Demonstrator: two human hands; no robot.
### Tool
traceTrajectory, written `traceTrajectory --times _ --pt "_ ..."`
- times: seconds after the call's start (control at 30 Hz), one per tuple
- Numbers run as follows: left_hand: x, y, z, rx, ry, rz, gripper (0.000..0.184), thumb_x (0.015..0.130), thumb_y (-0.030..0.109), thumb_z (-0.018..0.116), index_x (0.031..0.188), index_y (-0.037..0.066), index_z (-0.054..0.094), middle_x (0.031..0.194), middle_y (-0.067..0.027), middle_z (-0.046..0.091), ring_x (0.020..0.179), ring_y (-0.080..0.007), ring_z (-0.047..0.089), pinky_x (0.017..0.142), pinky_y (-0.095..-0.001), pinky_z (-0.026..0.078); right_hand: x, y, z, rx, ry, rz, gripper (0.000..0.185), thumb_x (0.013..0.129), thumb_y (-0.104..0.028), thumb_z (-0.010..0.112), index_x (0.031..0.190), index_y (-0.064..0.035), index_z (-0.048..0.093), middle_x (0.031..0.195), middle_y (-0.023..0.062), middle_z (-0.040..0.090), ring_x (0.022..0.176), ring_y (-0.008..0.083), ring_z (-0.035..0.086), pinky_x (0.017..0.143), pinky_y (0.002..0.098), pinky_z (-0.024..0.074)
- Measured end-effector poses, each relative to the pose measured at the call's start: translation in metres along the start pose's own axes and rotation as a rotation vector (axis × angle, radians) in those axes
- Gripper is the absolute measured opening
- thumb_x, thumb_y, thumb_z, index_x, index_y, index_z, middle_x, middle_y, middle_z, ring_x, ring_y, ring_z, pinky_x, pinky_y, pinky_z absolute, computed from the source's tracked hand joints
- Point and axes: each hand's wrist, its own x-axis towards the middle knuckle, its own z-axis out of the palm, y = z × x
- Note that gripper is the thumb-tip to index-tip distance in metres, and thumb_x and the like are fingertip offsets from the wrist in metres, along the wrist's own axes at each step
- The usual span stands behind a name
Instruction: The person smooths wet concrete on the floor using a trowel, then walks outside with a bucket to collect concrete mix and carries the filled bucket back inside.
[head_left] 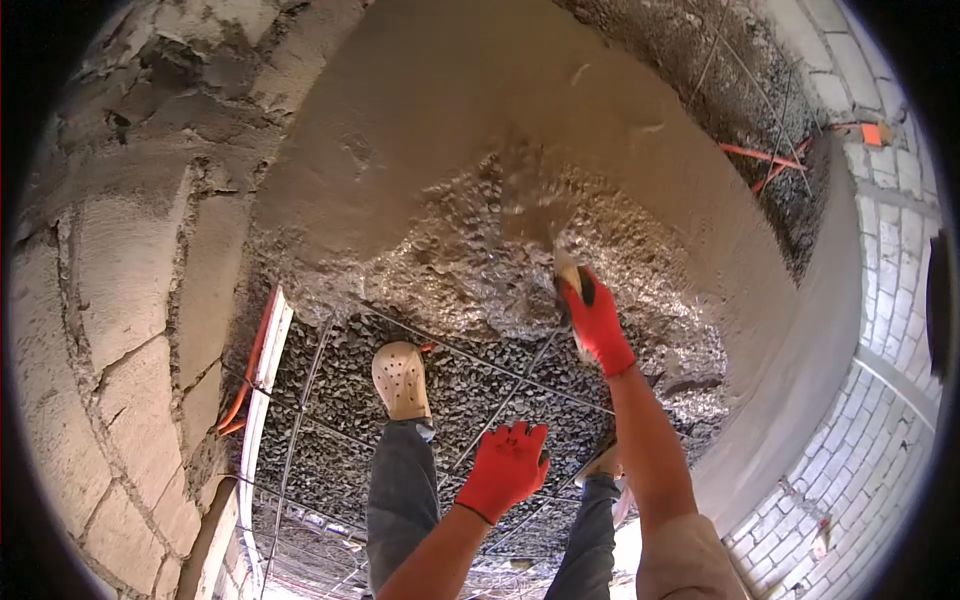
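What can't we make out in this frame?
All in the head view:
Tool in the right hand: far end blurred against the wet concrete.
Left hand: palm hidden by its own back; can't tell if it holds anything.
Right shoe: partly hidden by the right arm.
Dark object: cut off by the lens's black border.

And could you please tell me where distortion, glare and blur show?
Head view: fisheye distortion bows the white brick wall and leaves black corners; head view: glare glints off the wet concrete; head view: the tool in the right hand looks smeared at its far end.
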Motion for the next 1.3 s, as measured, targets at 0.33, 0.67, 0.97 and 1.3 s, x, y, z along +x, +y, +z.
traceTrajectory --times 0.33,0.67,0.97,1.3 --pt "0.012 -0.015 -0.032 -0.110 -0.056 -0.082 0.049 0.083 0.036 0.063 0.124 0.013 0.052 0.108 -0.0086 0.060 0.101 -0.0289 0.059 0.085 -0.0434 0.044 0.171 -0.176 0.054 -0.171 0.037 -0.098 0.041 0.084 -0.035 0.062 0.108 -0.0017 0.057 0.090 0.0187 0.067 0.086 0.0326 0.066 0.073 0.0411 0.0496" --pt "0.039 -0.018 -0.072 -0.116 -0.044 -0.043 0.048 0.083 0.038 0.062 0.123 0.012 0.052 0.106 -0.0105 0.059 0.096 -0.0302 0.060 0.081 -0.0452 0.046 0.242 -0.125 0.050 0.023 0.177 -0.202 0.043 0.090 -0.037 0.058 0.108 0.0020 0.057 0.094 0.0191 0.066 0.085 0.0315 0.065 0.072 0.0413 0.0484" --pt "0.049 -0.021 -0.071 -0.041 0.023 0.057 0.051 0.076 0.037 0.066 0.117 0.010 0.053 0.099 -0.0060 0.054 0.087 -0.0232 0.054 0.073 -0.0411 0.040 0.251 -0.179 0.117 0.245 -0.043 0.080 0.042 0.092 -0.037 0.056 0.107 0.0024 0.057 0.085 0.0115 0.065 0.080 0.0251 0.064 0.066 0.0395 0.0503" --pt "0.050 -0.024 -0.072 -0.045 0.045 0.057 0.057 0.071 0.039 0.067 0.118 0.011 0.051 0.096 -0.0043 0.051 0.084 -0.0216 0.051 0.069 -0.0391 0.038 0.282 -0.138 0.137 0.122 0.211 -0.154 0.026 0.092 -0.029 0.057 0.087 -0.0044 0.053 0.065 0.0025 0.054 0.049 0.0146 0.052 0.045 0.0320 0.0452"
